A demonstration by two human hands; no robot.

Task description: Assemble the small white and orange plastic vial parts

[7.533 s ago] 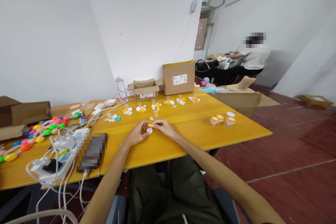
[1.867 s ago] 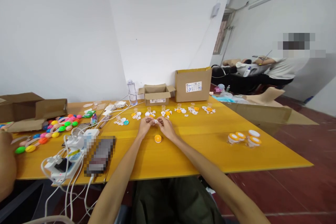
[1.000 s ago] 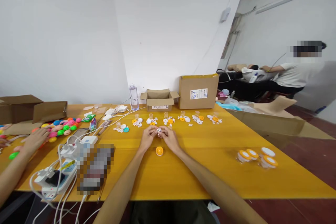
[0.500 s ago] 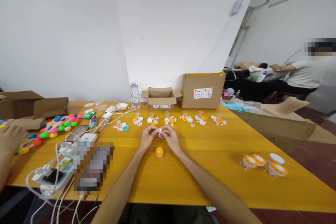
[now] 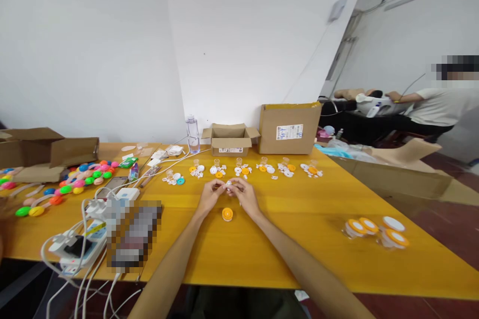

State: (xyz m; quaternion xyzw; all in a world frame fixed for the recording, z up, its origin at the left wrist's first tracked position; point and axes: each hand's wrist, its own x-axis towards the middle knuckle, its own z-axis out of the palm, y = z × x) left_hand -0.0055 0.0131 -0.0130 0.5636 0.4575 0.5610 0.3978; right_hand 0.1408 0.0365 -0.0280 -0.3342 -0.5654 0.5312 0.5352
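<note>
My left hand and my right hand meet above the yellow table, fingertips pinched together on a small white piece with dark dots. Just below the hands an orange and white round cap lies on the table. Behind the hands runs a row of small piles of white and orange parts with little clear cups.
Two cardboard boxes and a water bottle stand at the back. Finished orange-lidded cups sit at right. Power strips, cables and colourful oval toys lie at left. A seated person works at far right.
The cap I held with both hands 7.5 s ago now lies on the table, and my fingers hold a small white dotted piece instead. Another person's hand at left has withdrawn.
</note>
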